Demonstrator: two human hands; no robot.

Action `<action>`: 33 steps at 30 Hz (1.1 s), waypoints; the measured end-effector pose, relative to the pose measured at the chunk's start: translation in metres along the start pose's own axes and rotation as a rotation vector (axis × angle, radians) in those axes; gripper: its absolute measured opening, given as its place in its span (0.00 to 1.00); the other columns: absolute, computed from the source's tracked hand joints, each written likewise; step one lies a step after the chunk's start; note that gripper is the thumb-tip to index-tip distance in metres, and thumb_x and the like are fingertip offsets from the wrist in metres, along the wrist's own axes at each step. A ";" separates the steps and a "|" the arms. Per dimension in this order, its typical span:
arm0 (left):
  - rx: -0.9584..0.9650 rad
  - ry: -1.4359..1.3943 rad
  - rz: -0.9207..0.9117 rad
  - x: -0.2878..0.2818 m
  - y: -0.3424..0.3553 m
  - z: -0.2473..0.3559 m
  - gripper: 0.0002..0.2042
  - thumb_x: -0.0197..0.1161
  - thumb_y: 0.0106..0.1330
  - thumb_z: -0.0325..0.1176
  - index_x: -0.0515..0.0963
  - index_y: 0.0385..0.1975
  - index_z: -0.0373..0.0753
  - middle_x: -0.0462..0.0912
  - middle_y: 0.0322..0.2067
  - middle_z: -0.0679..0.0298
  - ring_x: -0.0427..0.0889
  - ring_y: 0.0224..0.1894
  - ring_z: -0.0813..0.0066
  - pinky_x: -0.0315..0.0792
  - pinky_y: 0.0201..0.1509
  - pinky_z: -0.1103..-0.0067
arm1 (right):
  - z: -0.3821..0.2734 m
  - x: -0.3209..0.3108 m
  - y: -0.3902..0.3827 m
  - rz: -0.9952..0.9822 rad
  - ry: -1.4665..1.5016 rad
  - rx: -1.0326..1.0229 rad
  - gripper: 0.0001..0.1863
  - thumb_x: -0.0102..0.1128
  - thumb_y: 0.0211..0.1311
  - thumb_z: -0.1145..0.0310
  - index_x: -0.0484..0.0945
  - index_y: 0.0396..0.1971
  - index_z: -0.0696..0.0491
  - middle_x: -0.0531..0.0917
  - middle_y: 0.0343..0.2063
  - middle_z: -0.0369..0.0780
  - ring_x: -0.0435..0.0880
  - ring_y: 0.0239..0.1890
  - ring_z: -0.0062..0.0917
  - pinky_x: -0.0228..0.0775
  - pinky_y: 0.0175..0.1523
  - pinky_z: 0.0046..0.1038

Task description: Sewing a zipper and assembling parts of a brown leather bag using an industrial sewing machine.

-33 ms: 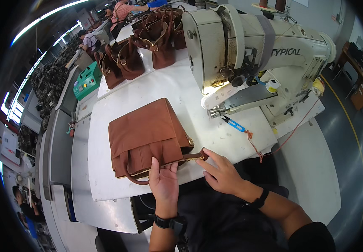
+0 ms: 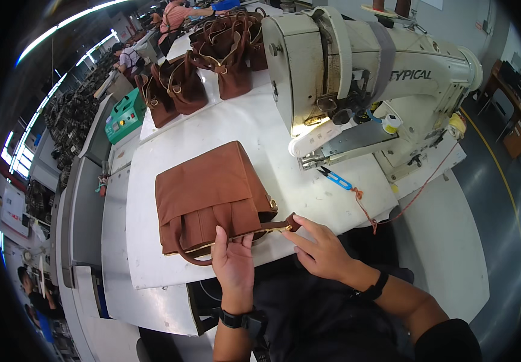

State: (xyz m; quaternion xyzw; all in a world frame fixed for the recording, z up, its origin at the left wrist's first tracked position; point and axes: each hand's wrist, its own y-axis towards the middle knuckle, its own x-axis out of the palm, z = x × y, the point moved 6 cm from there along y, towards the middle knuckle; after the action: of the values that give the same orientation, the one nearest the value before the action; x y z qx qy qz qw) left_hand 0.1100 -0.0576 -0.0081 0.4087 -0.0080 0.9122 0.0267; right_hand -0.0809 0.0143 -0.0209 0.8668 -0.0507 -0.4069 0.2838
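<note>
A brown handbag (image 2: 209, 181) lies on its side on the white worktable (image 2: 194, 148), its zipped opening toward me. One looped handle (image 2: 180, 244) hangs over the table's near edge. My left hand (image 2: 234, 268) is palm up at that opening, thumb on top and fingers partly hidden beneath, gripping the bag's edge. To the right, my right hand (image 2: 324, 253) pinches the brown end tab (image 2: 293, 223) of the zipper, which sticks out past the bag's side. A gold zipper (image 2: 266, 230) runs between the two hands.
A sewing machine (image 2: 363, 72) stands at the back right of the table. Blue thread snips (image 2: 337, 178) on an orange cord lie under its head. Several brown handbags (image 2: 233, 81) stand at the back, near a green box-shaped device (image 2: 126, 117). Other people are far off at left.
My left hand has shifted very slightly left along the bag's edge. Otherwise the bag and my right hand look nearly the same.
</note>
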 end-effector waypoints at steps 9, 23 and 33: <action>-0.182 0.084 -0.061 0.036 0.083 0.001 0.17 0.52 0.80 0.38 0.71 0.61 0.36 0.81 0.58 0.56 0.82 0.58 0.62 0.75 0.65 0.64 | 0.025 -0.093 0.025 0.138 -0.132 -0.019 0.21 0.65 0.59 0.76 0.82 0.54 0.56 0.81 0.55 0.47 0.80 0.57 0.42 0.72 0.63 0.38; -0.076 0.219 -0.226 0.089 0.184 -0.050 0.23 0.57 0.76 0.37 0.67 0.63 0.30 0.78 0.56 0.49 0.80 0.58 0.54 0.75 0.66 0.61 | 0.091 -0.118 0.109 0.221 -0.287 -0.050 0.14 0.60 0.67 0.71 0.81 0.51 0.54 0.83 0.48 0.40 0.78 0.56 0.36 0.63 0.64 0.42; 0.056 0.803 -0.500 0.132 0.189 -0.080 0.17 0.59 0.76 0.36 0.74 0.59 0.36 0.79 0.59 0.57 0.78 0.60 0.63 0.70 0.71 0.69 | 0.122 -0.086 0.143 0.143 -0.427 -0.108 0.11 0.53 0.71 0.65 0.81 0.43 0.53 0.84 0.45 0.39 0.80 0.54 0.34 0.61 0.67 0.45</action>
State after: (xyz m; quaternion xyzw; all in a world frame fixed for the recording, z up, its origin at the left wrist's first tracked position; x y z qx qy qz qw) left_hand -0.0479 -0.2376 0.0383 0.0136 0.1262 0.9635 0.2356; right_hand -0.2077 -0.1325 0.0516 0.7388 -0.1491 -0.5619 0.3408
